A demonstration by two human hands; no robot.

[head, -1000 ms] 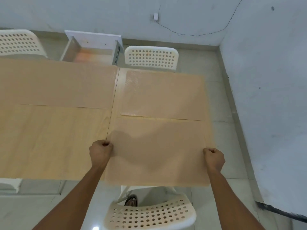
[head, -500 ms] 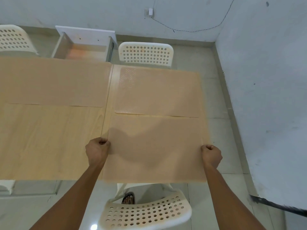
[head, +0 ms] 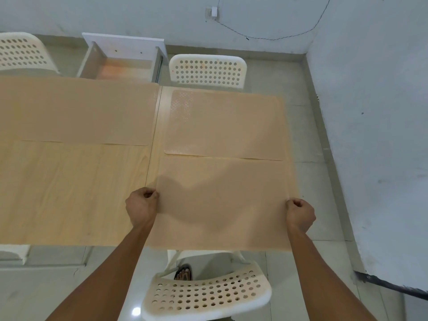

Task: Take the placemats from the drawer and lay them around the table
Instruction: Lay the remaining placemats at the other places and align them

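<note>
- I am watching the left hand [head: 141, 206], just left of frame centre, with its fingers curling tight round the left edge of the nearest placemat [head: 222, 200], pinching it.
- The right hand [head: 300, 213], at right of centre, is gripping the same placemat's right edge, fingers folded into a fist round it.
- That placemat is lying across the lower right part of the table [head: 69, 193]; its near edge is hanging just past the table's near edge, and its far edge is touching or slightly overlapping the second placemat [head: 224, 123].
- The second placemat is lying flat in the upper middle of the frame, on the far right part of the table.
- A third placemat [head: 76, 110] is lying flat at upper left, running off the frame's left edge.
- The open drawer [head: 120, 59] is sitting at the top of the frame beyond the table, its pale floor showing.
- A white perforated chair [head: 207, 71] is standing at top centre beside the drawer, another chair [head: 22, 52] at upper left, and a third chair [head: 206, 295] at bottom centre.
- A sandalled foot [head: 183, 272] is showing under the table's near edge.
</note>
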